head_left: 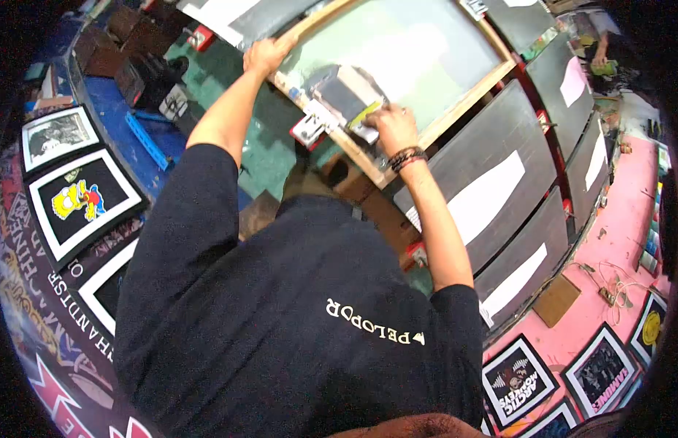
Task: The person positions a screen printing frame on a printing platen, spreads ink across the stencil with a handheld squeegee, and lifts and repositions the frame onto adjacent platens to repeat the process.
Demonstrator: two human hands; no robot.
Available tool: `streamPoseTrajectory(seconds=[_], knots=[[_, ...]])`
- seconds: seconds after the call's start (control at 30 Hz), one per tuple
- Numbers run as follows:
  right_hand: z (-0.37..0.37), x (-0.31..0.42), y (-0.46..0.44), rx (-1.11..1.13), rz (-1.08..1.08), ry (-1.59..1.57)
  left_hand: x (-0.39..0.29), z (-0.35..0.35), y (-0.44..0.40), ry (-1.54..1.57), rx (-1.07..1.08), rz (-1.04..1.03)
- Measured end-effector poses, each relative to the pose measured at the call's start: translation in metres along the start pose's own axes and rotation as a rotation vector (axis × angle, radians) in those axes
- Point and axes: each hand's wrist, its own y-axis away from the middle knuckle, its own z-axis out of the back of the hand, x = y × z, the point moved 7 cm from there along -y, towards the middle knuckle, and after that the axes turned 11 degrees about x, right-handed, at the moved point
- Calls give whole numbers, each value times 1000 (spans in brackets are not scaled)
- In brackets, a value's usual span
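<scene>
My left hand [266, 55] grips the corner area of a wooden screen frame [453, 111] at the upper left. In my right hand [395, 128], which has dark beaded bracelets at the wrist, is a squeegee with a yellow-green strip [364, 114]. The squeegee is over the near left part of the pale mesh [434, 80]. Beside it on the mesh is a dark patch with a beige edge, blurred. A metal clamp [315, 123] with red parts sits at the frame's left edge.
Dark boards [492, 139] with white shapes lie to the right of the frame. A pink surface [623, 219] holds cables and framed prints [519, 381]. More framed prints [85, 203] are at the left, near a blue bar [147, 141]. Another person's hand [600, 55] shows at the upper right.
</scene>
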Motion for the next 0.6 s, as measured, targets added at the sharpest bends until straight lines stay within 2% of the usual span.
streamPoseTrajectory(seconds=[0.17, 0.3, 0.4, 0.5, 0.6], knots=[[20, 8, 1, 32, 28, -3, -4, 7, 13, 6, 17, 33], [49, 1, 7, 52, -30, -56, 0, 1, 2, -12, 6, 35], [54, -18, 8, 203, -198, -208, -2, 2, 8, -5, 2, 28], [57, -26, 11, 246, -317, -327, -7, 10, 14, -2, 14, 41], [54, -30, 8, 286, -327, -335, -4, 7, 10, 21, 24, 43]])
